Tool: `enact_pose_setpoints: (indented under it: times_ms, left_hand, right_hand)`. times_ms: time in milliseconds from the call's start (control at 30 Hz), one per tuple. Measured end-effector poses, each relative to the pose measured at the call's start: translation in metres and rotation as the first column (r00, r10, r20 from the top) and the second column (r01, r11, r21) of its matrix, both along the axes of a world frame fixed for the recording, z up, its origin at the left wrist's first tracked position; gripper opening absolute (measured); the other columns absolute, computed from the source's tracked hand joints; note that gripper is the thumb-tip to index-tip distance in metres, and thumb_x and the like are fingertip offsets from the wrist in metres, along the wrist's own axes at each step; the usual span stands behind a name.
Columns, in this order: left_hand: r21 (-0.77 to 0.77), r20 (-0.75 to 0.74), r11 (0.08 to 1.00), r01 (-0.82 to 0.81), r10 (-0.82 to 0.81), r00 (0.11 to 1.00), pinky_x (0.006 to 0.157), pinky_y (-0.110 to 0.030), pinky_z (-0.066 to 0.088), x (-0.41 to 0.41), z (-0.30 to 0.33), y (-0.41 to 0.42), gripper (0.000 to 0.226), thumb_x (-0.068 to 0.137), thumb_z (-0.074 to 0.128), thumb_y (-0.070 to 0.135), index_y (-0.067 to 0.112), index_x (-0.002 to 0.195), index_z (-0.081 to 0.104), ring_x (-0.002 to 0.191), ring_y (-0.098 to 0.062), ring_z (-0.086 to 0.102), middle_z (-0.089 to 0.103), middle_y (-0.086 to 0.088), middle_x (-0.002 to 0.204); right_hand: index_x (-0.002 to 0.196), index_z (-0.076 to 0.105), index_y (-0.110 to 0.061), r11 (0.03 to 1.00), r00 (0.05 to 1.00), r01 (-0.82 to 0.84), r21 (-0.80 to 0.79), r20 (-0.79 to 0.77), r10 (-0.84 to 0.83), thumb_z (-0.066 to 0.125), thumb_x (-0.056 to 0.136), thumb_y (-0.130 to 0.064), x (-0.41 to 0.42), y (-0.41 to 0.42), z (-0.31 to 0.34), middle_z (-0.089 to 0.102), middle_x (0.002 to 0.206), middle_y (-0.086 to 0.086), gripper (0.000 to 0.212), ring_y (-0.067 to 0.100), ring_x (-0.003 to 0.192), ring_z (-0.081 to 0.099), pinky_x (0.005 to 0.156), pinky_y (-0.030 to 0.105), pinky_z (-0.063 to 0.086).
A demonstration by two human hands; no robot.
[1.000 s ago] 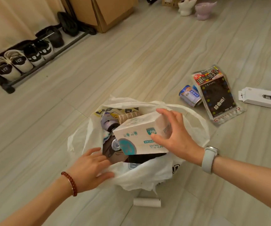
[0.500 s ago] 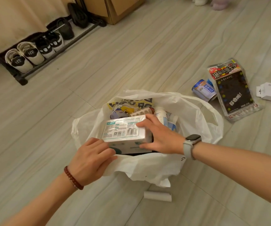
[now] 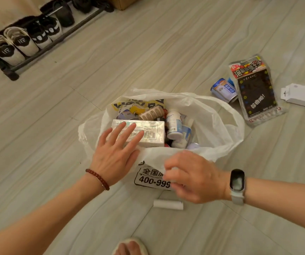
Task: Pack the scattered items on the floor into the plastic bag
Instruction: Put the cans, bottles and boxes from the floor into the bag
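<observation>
The white plastic bag (image 3: 221, 126) stands open on the floor, holding several items. A white tissue box (image 3: 151, 133) lies flat on top at its left, beside a white bottle (image 3: 173, 124). My left hand (image 3: 115, 153) rests flat on the box with its fingers spread. My right hand (image 3: 194, 177) is curled on the bag's near rim, pinching the plastic. On the floor to the right lie a blue can (image 3: 223, 90), a dark snack packet (image 3: 256, 91) and a long white box (image 3: 304, 97). A small white roll (image 3: 168, 204) lies just in front of the bag.
A black shoe rack (image 3: 10, 70) with several shoes runs along the wall at the upper left. A cardboard box (image 3: 126, 2) stands at the top edge. My slippered foot (image 3: 129, 247) shows at the bottom edge.
The tissue box went down flat into the bag. My right hand let go of it and moved to the near rim. My left hand left the rim and came onto the box.
</observation>
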State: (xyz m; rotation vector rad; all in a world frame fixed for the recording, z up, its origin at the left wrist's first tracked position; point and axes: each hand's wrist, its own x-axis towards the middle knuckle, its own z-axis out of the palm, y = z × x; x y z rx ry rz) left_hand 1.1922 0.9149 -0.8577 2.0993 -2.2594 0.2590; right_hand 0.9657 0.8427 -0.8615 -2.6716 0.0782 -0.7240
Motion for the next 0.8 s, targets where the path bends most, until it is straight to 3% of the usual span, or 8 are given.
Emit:
enact_pose_setpoints:
  times_ms: [67,167,267,367,467,567,633,800]
  left_hand:
    - [0.112,0.051,0.994,-0.007,0.001,0.999,0.102,-0.048,0.035,-0.011,-0.009,-0.004,0.048,0.090,0.028,0.041,0.023,0.134,0.036,0.126,-0.032,0.045,0.050,-0.008,0.136]
    - [0.191,0.075,0.981,-0.027,0.013,0.997,0.104,-0.050,0.032,-0.018,-0.021,-0.005,0.051,0.092,0.021,0.044,0.021,0.136,0.030,0.125,-0.033,0.046,0.049,-0.009,0.137]
    - [0.184,0.077,0.983,-0.018,0.004,0.997,0.105,-0.048,0.021,-0.015,-0.027,-0.006,0.050,0.091,0.026,0.042,0.021,0.137,0.029,0.126,-0.034,0.044,0.048,-0.009,0.138]
    - [0.158,0.079,0.987,-0.013,0.000,0.997,0.104,-0.047,0.020,-0.014,-0.029,-0.003,0.048,0.091,0.029,0.040,0.020,0.135,0.032,0.125,-0.034,0.045,0.048,-0.010,0.137]
    - [0.135,0.085,0.991,-0.005,-0.006,0.996,0.104,-0.047,0.021,-0.014,-0.031,0.000,0.047,0.091,0.032,0.039,0.019,0.134,0.034,0.124,-0.033,0.046,0.049,-0.010,0.136]
    - [0.117,0.077,0.993,-0.006,-0.003,0.997,0.103,-0.046,0.021,-0.014,-0.032,-0.003,0.047,0.091,0.034,0.039,0.020,0.133,0.036,0.123,-0.033,0.048,0.051,-0.009,0.135]
    - [0.113,0.071,0.994,-0.010,0.002,0.997,0.103,-0.046,0.022,-0.014,-0.032,-0.003,0.047,0.090,0.034,0.039,0.020,0.133,0.037,0.122,-0.033,0.049,0.052,-0.009,0.134]
    - [0.109,0.062,0.994,-0.016,0.010,0.998,0.103,-0.046,0.024,-0.014,-0.032,-0.003,0.046,0.090,0.035,0.039,0.021,0.132,0.038,0.121,-0.032,0.050,0.053,-0.008,0.133]
  right_hand:
    - [0.097,0.053,-0.015,0.989,0.972,-0.133,-0.057,-0.203,0.119,0.048,0.084,-0.020,-0.018,0.025,-0.023,0.062,0.089,0.002,0.015,0.018,0.073,0.055,0.064,0.026,0.043]
    - [0.091,0.061,-0.025,0.991,0.816,-0.078,-0.106,-0.578,0.002,0.047,0.074,-0.039,-0.037,0.044,-0.063,0.063,0.079,-0.010,0.026,0.008,0.061,0.059,0.048,0.020,0.042]
    - [0.086,0.065,-0.024,0.993,0.742,0.081,-0.091,-0.659,-0.121,0.059,0.065,-0.047,-0.036,0.053,-0.089,0.065,0.078,-0.007,0.032,0.009,0.057,0.061,0.040,0.018,0.042]
    - [0.073,0.064,-0.021,0.992,0.705,0.079,-0.102,-0.697,-0.128,0.080,0.046,-0.041,-0.021,0.067,-0.113,0.063,0.068,-0.006,0.037,0.011,0.054,0.060,0.038,0.018,0.042]
    - [0.061,0.062,-0.022,0.992,0.709,0.109,-0.059,-0.695,-0.120,0.082,0.036,-0.030,-0.012,0.074,-0.115,0.059,0.058,-0.006,0.034,0.009,0.049,0.056,0.035,0.016,0.037]
    - [0.082,0.060,-0.011,0.974,0.783,0.127,0.187,-0.621,0.017,0.063,0.070,-0.028,-0.020,0.071,-0.092,0.062,0.076,0.006,0.021,0.020,0.062,0.059,0.049,0.026,0.050]
    - [0.098,0.052,-0.011,0.953,0.861,0.096,0.287,-0.505,0.066,0.045,0.084,-0.028,-0.025,0.063,-0.071,0.060,0.088,0.007,0.024,0.018,0.077,0.054,0.068,0.023,0.045]
    - [0.106,0.049,-0.010,0.906,0.960,0.229,0.356,-0.236,-0.150,0.051,0.087,-0.026,-0.025,0.022,-0.018,0.059,0.093,0.008,0.025,0.011,0.083,0.046,0.078,0.017,0.040]
